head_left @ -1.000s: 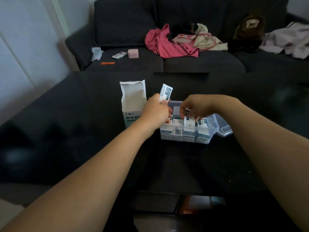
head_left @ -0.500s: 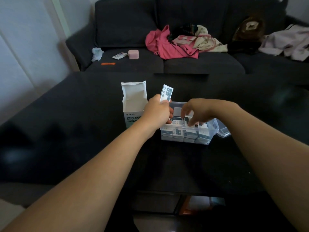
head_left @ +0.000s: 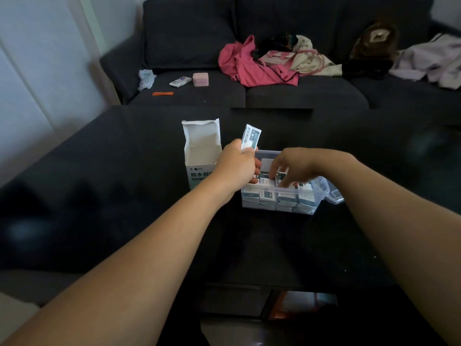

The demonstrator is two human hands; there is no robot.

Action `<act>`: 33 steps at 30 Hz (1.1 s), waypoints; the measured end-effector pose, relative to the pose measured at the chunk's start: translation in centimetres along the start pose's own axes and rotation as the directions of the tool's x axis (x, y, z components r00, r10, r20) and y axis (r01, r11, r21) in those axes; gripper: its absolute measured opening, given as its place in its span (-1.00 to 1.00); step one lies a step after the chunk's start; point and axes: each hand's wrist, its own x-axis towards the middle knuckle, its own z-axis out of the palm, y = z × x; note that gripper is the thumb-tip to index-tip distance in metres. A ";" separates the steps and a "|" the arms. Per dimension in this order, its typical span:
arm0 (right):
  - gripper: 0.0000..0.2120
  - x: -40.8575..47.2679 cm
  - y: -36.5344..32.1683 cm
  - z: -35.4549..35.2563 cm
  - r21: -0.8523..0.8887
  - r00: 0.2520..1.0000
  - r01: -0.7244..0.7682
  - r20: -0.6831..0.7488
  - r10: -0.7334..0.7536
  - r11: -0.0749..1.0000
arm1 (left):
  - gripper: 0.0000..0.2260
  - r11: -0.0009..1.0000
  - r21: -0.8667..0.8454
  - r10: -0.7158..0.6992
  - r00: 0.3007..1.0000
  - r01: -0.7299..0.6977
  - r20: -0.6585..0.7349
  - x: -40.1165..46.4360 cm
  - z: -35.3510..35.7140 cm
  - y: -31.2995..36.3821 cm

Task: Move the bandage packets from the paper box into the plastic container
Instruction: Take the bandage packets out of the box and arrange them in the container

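The white paper box [head_left: 201, 146] stands open-topped on the dark table [head_left: 124, 196]. Just to its right sits the clear plastic container [head_left: 309, 207], filled with rows of bandage packets [head_left: 269, 196]. My left hand [head_left: 237, 167] is between box and container and grips a few bandage packets [head_left: 251, 136] that stick up above the fingers. My right hand [head_left: 293, 167] reaches down into the container, its spread fingers touching the tops of the packets there. What remains inside the paper box is hidden.
The container's clear lid [head_left: 335, 196] hangs at its right side. Behind the table is a dark sofa [head_left: 299, 93] with pink clothing [head_left: 252, 66], a pink case [head_left: 200, 79], a small packet [head_left: 180, 81] and other clothes.
My right hand has dipped lower into the container and its fingers have spread over the packets. My left hand still holds its packets upright in about the same place.
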 end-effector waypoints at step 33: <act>-0.88 -1.7 -0.1 -1.5 0.686 0.971 0.112 -0.230 0.067 0.719 | -0.74 0.928 0.304 0.278 0.943 -0.215 -0.181 0.5 -2.0 -0.1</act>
